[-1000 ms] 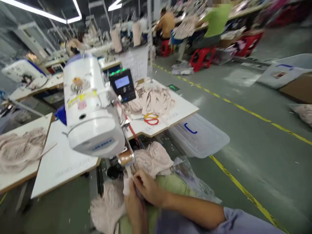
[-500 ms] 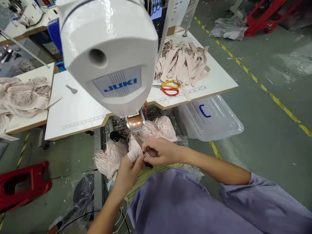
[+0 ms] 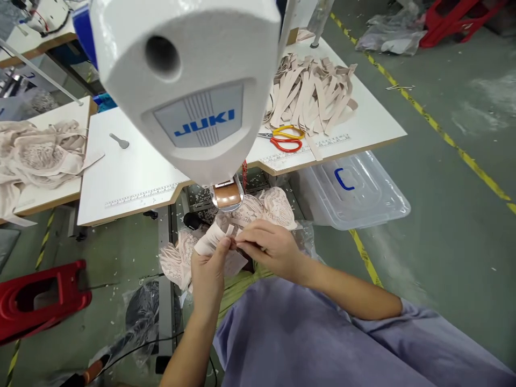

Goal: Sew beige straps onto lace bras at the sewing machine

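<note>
Below the head of a white sewing machine (image 3: 209,115), both my hands work on a pale beige bra (image 3: 209,238). My left hand (image 3: 212,266) pinches its fabric band between thumb and fingers, with the band spread toward the upper left. Close beside it, my right hand (image 3: 268,247) is closed, its thumb and fingertips pinching the edge of the same piece. The fingertips of both hands nearly meet. Lace bra cups (image 3: 278,207) lie just behind my hands, and more lace (image 3: 177,263) lies to their left. What exactly sits between the fingertips is too small to make out.
On the white table are scissors (image 3: 286,138) with red and yellow handles, a heap of beige straps (image 3: 316,97) and a small grey tool (image 3: 120,141). More bras (image 3: 44,156) lie on the left table. A lidded clear bin (image 3: 363,188) and a red stool (image 3: 44,298) stand on the floor.
My left hand has turned more upright and the fabric band is spread flatter. My right hand has shifted slightly, its fingertips now meeting the left ones. The view has moved a little closer to the machine.
</note>
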Motion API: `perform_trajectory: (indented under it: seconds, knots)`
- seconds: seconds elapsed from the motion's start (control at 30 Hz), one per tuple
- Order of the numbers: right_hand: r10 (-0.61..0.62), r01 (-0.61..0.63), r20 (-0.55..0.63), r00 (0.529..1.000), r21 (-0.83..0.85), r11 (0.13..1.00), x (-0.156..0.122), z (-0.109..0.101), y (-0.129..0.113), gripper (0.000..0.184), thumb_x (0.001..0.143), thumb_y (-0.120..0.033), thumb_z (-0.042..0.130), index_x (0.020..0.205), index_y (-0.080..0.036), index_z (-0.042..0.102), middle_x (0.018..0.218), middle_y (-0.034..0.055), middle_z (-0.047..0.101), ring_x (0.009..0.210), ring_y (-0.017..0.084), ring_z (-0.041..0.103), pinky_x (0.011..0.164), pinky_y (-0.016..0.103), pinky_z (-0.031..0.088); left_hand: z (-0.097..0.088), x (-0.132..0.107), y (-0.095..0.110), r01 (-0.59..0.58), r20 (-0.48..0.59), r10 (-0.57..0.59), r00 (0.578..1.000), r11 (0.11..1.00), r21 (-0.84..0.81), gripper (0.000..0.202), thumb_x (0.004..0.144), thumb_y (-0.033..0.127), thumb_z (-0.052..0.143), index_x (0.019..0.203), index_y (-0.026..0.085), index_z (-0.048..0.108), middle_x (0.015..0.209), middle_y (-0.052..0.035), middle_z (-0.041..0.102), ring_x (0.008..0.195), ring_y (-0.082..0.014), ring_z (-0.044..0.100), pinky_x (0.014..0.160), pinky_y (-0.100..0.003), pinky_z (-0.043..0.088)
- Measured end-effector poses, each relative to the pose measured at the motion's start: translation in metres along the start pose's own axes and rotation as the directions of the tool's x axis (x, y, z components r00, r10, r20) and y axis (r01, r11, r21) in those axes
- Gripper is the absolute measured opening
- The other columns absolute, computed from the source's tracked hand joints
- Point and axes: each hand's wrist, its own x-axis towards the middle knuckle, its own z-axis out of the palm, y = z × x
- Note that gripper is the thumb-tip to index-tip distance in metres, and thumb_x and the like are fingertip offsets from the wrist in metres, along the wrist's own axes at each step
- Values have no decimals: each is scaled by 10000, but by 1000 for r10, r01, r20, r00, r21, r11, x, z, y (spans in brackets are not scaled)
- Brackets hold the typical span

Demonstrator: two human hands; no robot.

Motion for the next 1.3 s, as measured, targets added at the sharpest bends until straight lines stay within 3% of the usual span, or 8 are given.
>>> perform_trajectory:
  seconds: [0.13,0.4,0.57,0.7,0.87,0.97,1.07,1.3]
  knots:
    - [33,-34,-21,999,-38,999,4,10,-2,114,953,-179,572,996,-200,675,918,50,704,853,142,662,768,269,550,9,-3,-4,9,-45,-12,999,998,-58,333,841,392,733,1096,178,737,1003,-74,767,937,-221,716,814,-309,572]
    - [231,-230,55,971,-31,973,2,4,4,125,954,-272,578,931,-205,680,878,38,688,751,136,611,685,261,482,14,-10,3,-43,-50,55,997,974,221,319,904,391,653,1116,169,740,1068,-77,770,1035,-243,706,861,-318,576]
    - [333,-347,259,907,9,938,9,-10,7,20,853,-201,653,841,-194,667,756,-19,600,577,78,485,584,229,384,9,-9,-4,-108,-41,131,991,931,349,295,859,362,694,1050,149,767,976,-72,786,961,-248,722,828,-327,586]
    - [334,-367,381,862,14,930,12,-21,7,87,773,-101,604,759,-187,597,713,-34,551,553,74,434,528,223,335,2,-11,-11,-211,88,193,977,921,328,223,859,323,687,948,142,782,851,-70,775,811,-232,714,773,-358,587]
    - [281,-310,507,815,-29,950,15,-23,6,112,866,-156,548,843,-202,648,768,-2,587,615,106,491,561,246,368,-3,-9,-9,-228,145,194,970,934,275,194,873,318,648,824,160,749,727,-42,708,685,-179,659,649,-298,553]
    - [284,-291,501,817,-68,954,13,-19,8,110,893,-202,549,818,-196,630,735,3,563,626,119,496,565,255,366,-6,-5,-6,-192,174,146,974,939,287,200,869,305,633,756,158,708,707,-29,676,669,-159,624,644,-275,531]
    - [308,-297,454,836,-96,950,8,-14,10,143,888,-231,569,753,-185,581,690,-9,517,628,119,480,569,250,355,-9,0,-5,-175,205,108,973,923,343,173,865,299,639,827,152,720,776,-31,701,740,-166,630,737,-285,528]
    - [400,-430,409,820,-23,903,14,-19,15,96,864,-231,610,860,-180,691,768,7,627,705,123,544,638,244,389,-10,13,0,-258,174,196,965,821,509,211,871,310,646,965,171,773,890,-33,761,840,-200,675,798,-285,514]
